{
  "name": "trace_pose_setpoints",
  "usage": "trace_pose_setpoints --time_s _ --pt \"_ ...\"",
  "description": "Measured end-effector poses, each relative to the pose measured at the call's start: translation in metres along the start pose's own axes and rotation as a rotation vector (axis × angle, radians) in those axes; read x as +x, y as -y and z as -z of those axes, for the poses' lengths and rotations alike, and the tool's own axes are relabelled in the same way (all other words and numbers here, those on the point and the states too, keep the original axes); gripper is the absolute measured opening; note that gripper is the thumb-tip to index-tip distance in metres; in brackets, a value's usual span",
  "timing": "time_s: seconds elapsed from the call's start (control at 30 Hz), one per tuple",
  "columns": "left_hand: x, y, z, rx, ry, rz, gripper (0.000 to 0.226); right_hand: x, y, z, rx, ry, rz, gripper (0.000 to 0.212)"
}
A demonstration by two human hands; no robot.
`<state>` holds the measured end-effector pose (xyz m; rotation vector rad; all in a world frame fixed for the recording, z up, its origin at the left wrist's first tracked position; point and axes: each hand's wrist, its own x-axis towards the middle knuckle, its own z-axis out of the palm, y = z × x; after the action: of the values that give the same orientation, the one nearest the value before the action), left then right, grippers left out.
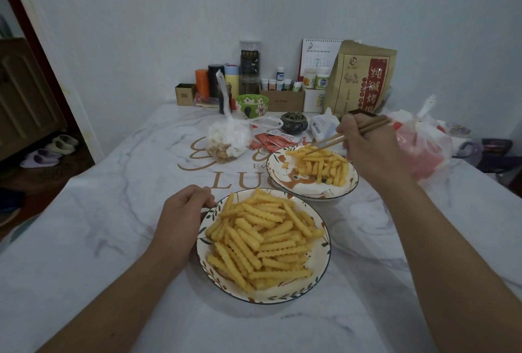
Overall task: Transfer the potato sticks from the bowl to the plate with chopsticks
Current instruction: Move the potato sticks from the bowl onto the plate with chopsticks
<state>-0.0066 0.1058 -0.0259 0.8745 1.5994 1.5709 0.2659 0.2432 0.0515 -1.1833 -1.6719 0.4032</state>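
Note:
A wide shallow plate [285, 297] with a leaf-patterned rim sits nearest me, heaped with crinkle-cut potato sticks [262, 239]. Behind it to the right stands a deeper bowl [275, 166] with an orange pattern, holding a smaller pile of sticks [324, 167]. My left hand [180, 217] curls its fingers on the plate's left rim. My right hand [370, 149] hovers over the bowl's right side and grips brown chopsticks [330, 140]. Their tips reach down into the far-left part of the bowl's pile. Whether a stick is pinched between them is unclear.
A marble-patterned tablecloth [113, 239] covers the table. Behind the bowl lie red sauce packets [271, 140], a tied white bag of food [228, 138] and a dark incense burner [293, 122]. A red-and-white plastic bag [423, 149] sits right of my hand. Jars, boxes and a paper bag line the wall.

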Motion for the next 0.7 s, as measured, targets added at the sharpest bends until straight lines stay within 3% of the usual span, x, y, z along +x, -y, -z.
trace_pose_setpoints --time_s 0.17,0.33,0.53,0.63,0.7 --pt "0.0 0.0 0.0 -0.016 -0.001 0.002 0.027 -0.007 -0.009 -0.017 -0.096 0.077 0.082 0.043" --pt "-0.001 0.0 -0.001 -0.015 -0.001 -0.004 0.027 -0.011 -0.02 -0.025 -0.134 0.04 0.106 0.051" --pt "0.0 0.0 0.0 -0.006 0.0 -0.018 0.028 -0.006 0.0 -0.014 0.236 -0.177 -0.057 0.045" --pt "0.001 0.0 0.0 -0.017 0.008 -0.024 0.032 -0.003 0.014 -0.003 0.459 -0.303 -0.205 0.059" --pt "0.0 0.0 0.001 -0.022 0.011 -0.021 0.031 0.0 0.022 0.006 0.561 -0.302 -0.291 0.062"
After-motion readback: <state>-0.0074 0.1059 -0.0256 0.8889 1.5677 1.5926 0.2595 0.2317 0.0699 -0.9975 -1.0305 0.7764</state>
